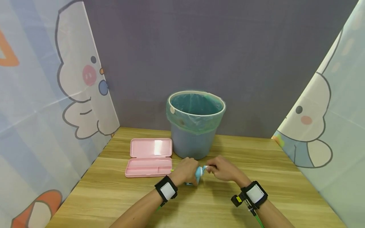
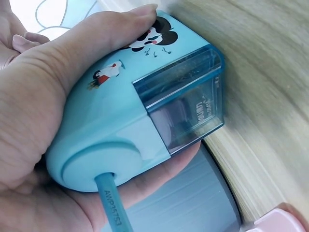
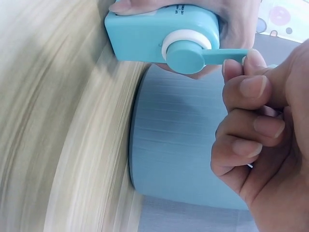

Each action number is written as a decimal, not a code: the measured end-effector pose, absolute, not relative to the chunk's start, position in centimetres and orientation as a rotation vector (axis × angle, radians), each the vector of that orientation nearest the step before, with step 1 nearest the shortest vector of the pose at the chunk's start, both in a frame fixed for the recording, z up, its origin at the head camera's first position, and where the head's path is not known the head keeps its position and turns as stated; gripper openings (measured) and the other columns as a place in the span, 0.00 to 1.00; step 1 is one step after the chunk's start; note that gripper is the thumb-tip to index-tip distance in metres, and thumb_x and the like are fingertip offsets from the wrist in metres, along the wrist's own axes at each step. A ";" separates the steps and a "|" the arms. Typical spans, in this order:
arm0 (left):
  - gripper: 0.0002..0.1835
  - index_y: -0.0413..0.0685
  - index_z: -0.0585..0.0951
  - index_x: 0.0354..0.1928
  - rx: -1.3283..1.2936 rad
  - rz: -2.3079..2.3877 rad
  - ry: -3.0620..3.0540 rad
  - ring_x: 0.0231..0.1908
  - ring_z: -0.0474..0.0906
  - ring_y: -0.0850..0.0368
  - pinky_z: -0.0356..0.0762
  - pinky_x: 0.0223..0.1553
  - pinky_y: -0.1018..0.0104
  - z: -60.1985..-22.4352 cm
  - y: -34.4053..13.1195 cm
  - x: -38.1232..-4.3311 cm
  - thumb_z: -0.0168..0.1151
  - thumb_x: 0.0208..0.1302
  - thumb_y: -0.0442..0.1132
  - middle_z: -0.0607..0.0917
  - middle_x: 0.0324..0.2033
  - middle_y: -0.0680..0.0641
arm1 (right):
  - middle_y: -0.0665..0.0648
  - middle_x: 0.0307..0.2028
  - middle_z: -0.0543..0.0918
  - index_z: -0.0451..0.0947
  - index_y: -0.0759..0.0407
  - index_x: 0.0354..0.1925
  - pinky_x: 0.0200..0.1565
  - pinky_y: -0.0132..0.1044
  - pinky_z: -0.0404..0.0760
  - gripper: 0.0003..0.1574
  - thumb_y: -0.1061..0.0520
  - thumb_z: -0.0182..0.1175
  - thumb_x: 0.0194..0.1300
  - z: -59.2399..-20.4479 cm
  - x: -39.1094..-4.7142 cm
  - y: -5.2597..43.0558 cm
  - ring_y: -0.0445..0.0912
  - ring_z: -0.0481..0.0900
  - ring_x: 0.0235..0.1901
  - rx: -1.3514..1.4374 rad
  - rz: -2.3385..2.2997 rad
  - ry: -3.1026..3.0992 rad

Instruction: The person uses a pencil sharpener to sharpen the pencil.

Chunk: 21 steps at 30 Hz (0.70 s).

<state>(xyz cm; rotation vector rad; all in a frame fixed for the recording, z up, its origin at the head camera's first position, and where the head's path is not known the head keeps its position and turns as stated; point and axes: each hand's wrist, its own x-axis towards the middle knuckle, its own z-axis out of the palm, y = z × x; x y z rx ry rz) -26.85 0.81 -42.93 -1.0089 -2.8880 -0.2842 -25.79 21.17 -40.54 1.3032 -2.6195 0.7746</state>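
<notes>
A light blue hand-crank pencil sharpener (image 2: 113, 116) with cartoon prints is gripped by my left hand (image 1: 186, 171), thumb over its top and fingers beneath. Its clear dark-blue shavings drawer (image 2: 186, 108) faces the wooden tabletop. From the round front of the sharpener sticks a blue-green pencil (image 2: 114, 205) marked with letters and digits; its tip is hidden inside. On the opposite side, my right hand (image 1: 223, 170) pinches the end of the crank handle (image 3: 223, 56) between thumb and index finger, the other fingers curled in.
Right behind the hands stands a grey-blue bin (image 1: 193, 142) lined with a green bag. A pink pencil case (image 1: 150, 148) lies with its lid up to the left of it. A dark curtain (image 1: 199, 47) hangs at the back, with cartoon-print cloths on both sides of the wooden table (image 1: 228, 209).
</notes>
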 end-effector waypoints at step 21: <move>0.22 0.55 0.76 0.23 -1.019 -0.223 -2.889 0.19 0.70 0.65 0.68 0.21 0.72 -42.7 0.9 -26.7 0.83 0.31 0.51 0.73 0.17 0.60 | 0.41 0.15 0.62 0.71 0.46 0.21 0.22 0.28 0.59 0.21 0.60 0.55 0.73 -41.0 -28.2 21.1 0.34 0.54 0.15 1.187 0.820 -2.719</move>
